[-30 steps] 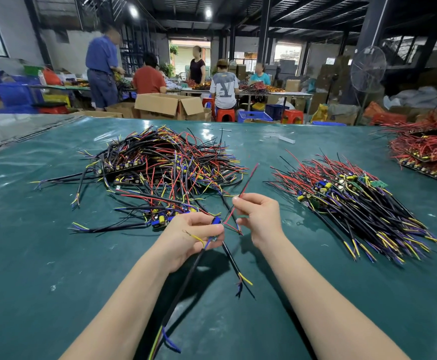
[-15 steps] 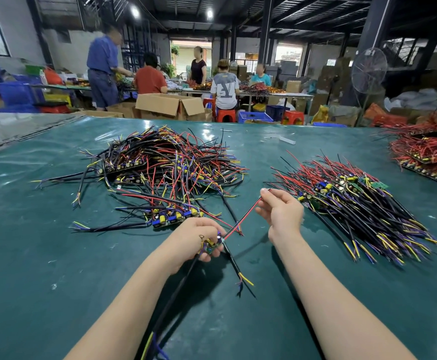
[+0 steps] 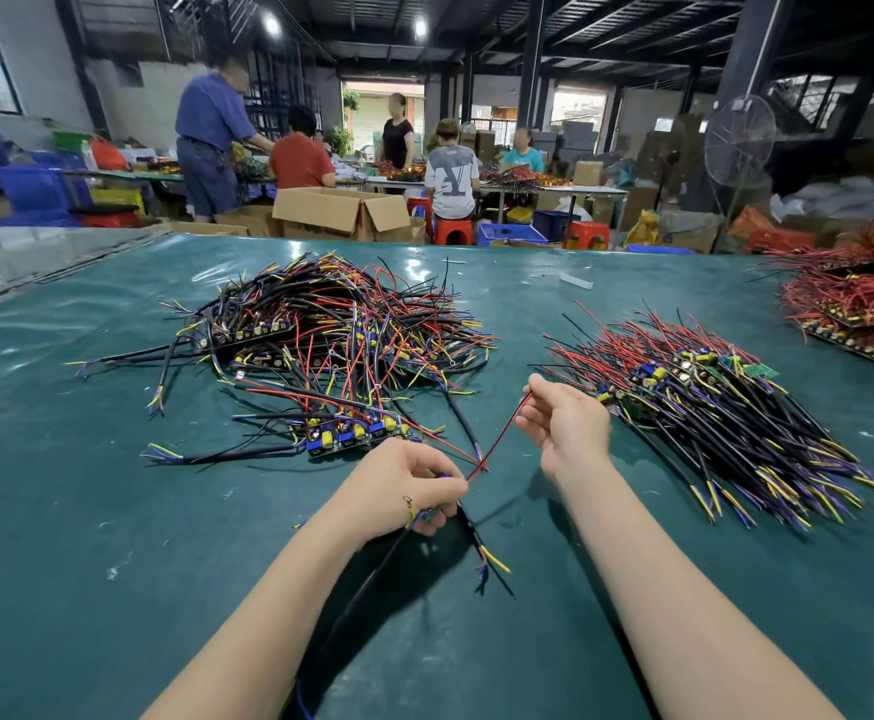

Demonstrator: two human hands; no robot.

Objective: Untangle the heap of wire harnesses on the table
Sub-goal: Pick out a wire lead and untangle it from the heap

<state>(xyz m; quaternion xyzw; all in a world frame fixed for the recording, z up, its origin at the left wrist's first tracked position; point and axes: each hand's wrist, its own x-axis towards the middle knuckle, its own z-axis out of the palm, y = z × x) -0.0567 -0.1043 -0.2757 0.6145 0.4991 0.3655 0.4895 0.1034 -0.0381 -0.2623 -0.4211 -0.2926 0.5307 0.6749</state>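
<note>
The heap (image 3: 331, 345) of tangled harnesses lies left of the desk's middle, nearer the far edge than the near one, with stray black leads splayed toward the left edge of the desk (image 3: 113, 511). One harness (image 3: 418, 513) is clear of it, held between the two hands on the near side of the heap.

The left hand (image 3: 404, 491) is closed round the harness's body, fingers curled over a knot of yellow and blue ends, so it serves as the anchor. The harness's black cable (image 3: 367, 589) trails back toward the near edge, away from the heap.

The right hand (image 3: 565, 428) pinches the red lead (image 3: 497, 444) between thumb and forefinger, the other fingers loosely bent. It holds the lead up and away, so that it runs as a straight diagonal between the hands. Held taut like that, any loop or crossing would likely show and slip free.

A second black cable (image 3: 476, 537) with yellow tips lies just beside the left hand. Whether it belongs to the held harness cannot be told.

To the right of the hands lies the sorted pile (image 3: 726, 413), all combed one way, with red leads toward the far edge and yellow-tipped cables toward the near right corner. That is probably where this harness goes, within the right hand's reach. The heap is large and knotted, so the task seems half done at best.
</note>
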